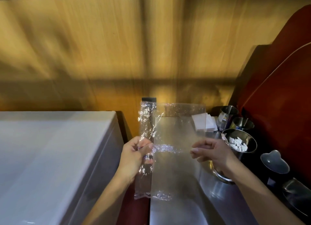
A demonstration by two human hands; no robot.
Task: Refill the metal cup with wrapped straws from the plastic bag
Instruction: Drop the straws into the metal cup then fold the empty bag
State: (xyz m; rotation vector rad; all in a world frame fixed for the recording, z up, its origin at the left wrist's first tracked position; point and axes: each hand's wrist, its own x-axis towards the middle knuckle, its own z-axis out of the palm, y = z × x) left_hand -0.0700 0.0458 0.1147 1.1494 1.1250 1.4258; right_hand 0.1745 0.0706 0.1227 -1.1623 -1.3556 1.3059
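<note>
A clear, crinkled plastic bag (173,134) is held up flat in front of me over the steel counter. It looks see-through, and I can make out no straws inside it. My left hand (136,159) pinches its left edge. My right hand (212,154) holds its right edge with thumb and fingers. Just right of that hand stands the metal cup (249,150), with the white ends of wrapped straws (238,145) showing inside.
Two smaller metal cups (242,122) stand behind the filled one, beside a stack of white napkins (204,123). A grey scoop-shaped dish (275,161) and dark containers sit at the right. A white appliance top (50,154) fills the left. A wood wall is behind.
</note>
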